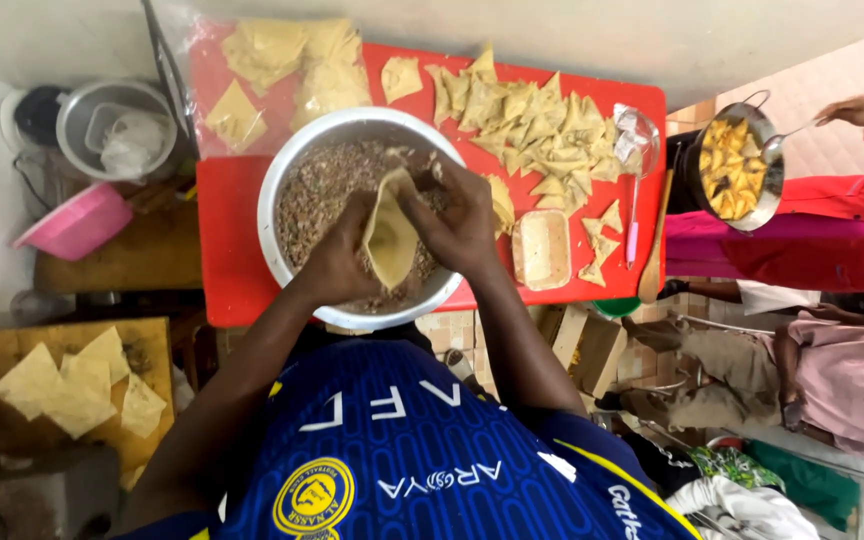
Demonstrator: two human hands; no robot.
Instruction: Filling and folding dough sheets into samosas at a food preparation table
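while the left hand and right hand both pinch an open dough cone over the bowl of filling, many folded pockets already lie on the red table; flat sheets wait.

Pastry cone: pale yellow dough sheet, folded into an open pocket, mouth facing up toward the camera, pointed end tilting upward in frame; sitting between the left hand and the right hand, both gripping its edges. Bowl: round, white metal, lying directly under both hands, holding brown minced filling that is spreading mostly to the left of the left hand.
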